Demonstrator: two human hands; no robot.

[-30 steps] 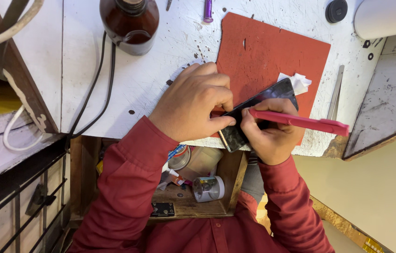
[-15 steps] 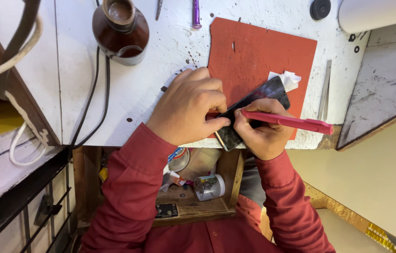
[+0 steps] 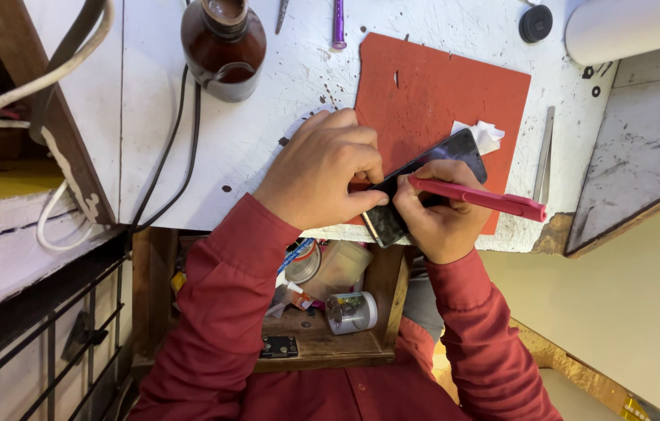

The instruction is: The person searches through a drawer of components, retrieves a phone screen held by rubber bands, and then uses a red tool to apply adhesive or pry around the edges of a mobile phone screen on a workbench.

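At frame centre, the dark phone (image 3: 424,187) is still pinned on the red mat (image 3: 447,93) by the closed left hand (image 3: 326,183). The red tool (image 3: 478,199), gripped by the right hand (image 3: 439,222), remains at its edge; prying continues.

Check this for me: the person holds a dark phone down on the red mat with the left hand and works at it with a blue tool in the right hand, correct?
Not quite: the tool in the right hand is pink-red, not blue, as the head view shows. The rest stands: the left hand holds the dark phone on the red mat.
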